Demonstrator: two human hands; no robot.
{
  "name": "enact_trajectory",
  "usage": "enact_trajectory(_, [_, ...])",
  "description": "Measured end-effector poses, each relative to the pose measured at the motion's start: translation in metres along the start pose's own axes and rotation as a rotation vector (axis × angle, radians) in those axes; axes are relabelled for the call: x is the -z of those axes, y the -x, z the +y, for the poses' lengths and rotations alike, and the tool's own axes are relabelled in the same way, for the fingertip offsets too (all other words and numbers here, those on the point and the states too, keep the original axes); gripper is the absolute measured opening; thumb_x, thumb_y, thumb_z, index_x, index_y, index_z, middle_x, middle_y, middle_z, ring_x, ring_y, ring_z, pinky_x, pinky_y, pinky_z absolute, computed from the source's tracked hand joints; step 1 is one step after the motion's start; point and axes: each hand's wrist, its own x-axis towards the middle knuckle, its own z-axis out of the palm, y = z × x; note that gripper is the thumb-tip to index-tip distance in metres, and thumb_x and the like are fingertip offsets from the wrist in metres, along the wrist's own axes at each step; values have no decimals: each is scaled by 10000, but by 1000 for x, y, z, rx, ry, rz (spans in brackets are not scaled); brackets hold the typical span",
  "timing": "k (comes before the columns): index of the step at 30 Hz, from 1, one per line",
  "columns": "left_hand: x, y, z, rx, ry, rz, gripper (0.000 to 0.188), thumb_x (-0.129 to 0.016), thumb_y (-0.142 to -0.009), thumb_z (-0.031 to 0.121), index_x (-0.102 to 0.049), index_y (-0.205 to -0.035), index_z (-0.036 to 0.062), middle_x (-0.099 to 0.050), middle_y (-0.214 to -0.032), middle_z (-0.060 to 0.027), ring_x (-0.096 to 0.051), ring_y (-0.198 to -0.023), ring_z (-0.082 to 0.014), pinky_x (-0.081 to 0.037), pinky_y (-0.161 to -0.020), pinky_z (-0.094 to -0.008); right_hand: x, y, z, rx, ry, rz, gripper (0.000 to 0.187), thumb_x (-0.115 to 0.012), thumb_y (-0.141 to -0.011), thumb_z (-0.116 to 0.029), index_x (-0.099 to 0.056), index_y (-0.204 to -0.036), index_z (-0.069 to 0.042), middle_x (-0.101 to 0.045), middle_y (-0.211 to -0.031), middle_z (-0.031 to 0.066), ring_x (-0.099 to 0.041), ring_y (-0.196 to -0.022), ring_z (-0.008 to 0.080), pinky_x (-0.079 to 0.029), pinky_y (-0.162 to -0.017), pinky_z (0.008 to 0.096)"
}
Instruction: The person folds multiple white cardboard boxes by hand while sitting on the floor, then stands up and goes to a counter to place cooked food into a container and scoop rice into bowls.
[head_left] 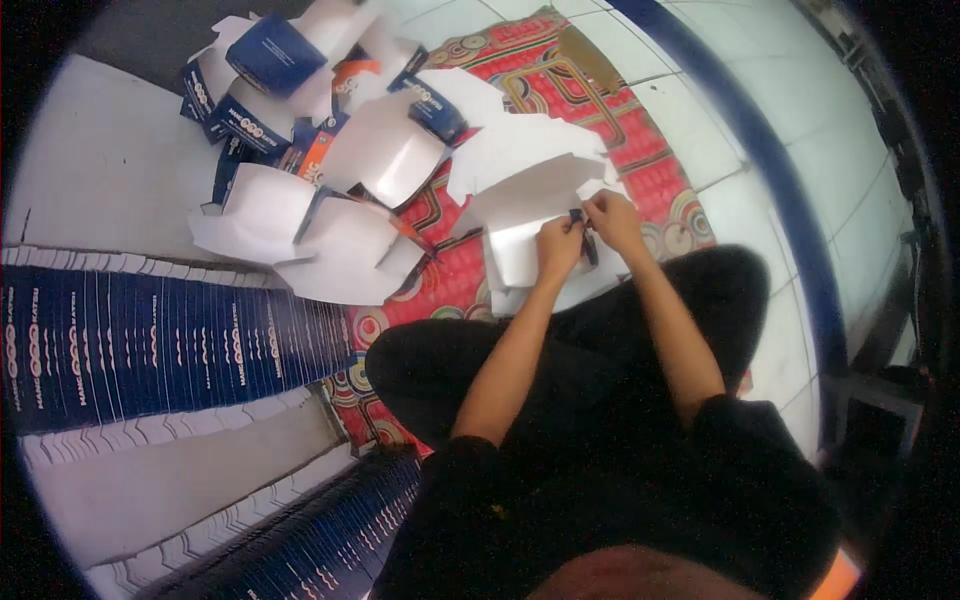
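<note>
A: Where is the carton being worked on?
B: The white-lined carton [515,252] sits just in front of the person's crossed legs [500,355], over the red patterned mat [455,278]. Its big white flaps stand open on the far side.

A: And the grip?
B: Both hands are closed on its right-hand end. The left hand [560,246] has its fingers curled in at a dark-faced edge. The right hand [612,222] seems to pinch the same corner just beside it, near a small white tab. The exact finger placement is too small to tell.

A: Which step would you call that?
B: I'd judge it to be shaping one end: bringing side panels together at a corner. The main flaps are not yet folded over.

A: What does the next move call for?
B: Probably one hand steadying the wall while the other presses the tab snug, without creasing the board.

A: What lies around it?
B: Opened cartons [385,150] heaped ahead and to the left, and a long row of flat blue blanks [185,345] at the left.
</note>
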Motion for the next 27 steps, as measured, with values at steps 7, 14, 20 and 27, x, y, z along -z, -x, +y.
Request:
enact_trajectory(7, [3,-21,-28,86,-18,25,223,-609,-879,190,-742,-879,11,-702,-702,-143,-690,-622,-217,-539,-611,-352,-15,6,-7,241,216,-1,187,-645,-863,-166,-646,-827,18,-669,-707,186,-676,-643,306,-523,-628,409])
enact_trajectory(14, [-6,-14,-28,43,-134,0,256,-621,-864,262,-742,-907,41,-713,-798,-200,-712,-703,-298,-533,-676,-415,17,33,-35,210,425,38,240,-714,-824,-238,-660,-880,-10,-656,-970,262,-630,-929,407,-497,-811,478])
enact_trajectory(20, [0,-24,-57,71,-15,-58,317,-633,-891,299,-734,-903,-2,-714,-746,-150,-708,-692,-263,-535,-669,-403,138,96,-263,532,668,179,241,-619,-924,-271,-673,-863,-43,-671,-834,154,-673,-777,330,-527,-664,452])
enact_trajectory(27, [-32,-3,-40,-221,-253,181,327,-640,-879,307,-732,-903,-6,-705,-752,-167,-702,-694,-265,-532,-689,-396,171,192,-399,876,905,441,154,-657,-835,-189,-652,-770,-50,-634,-753,102,-657,-661,275,-511,-550,397])
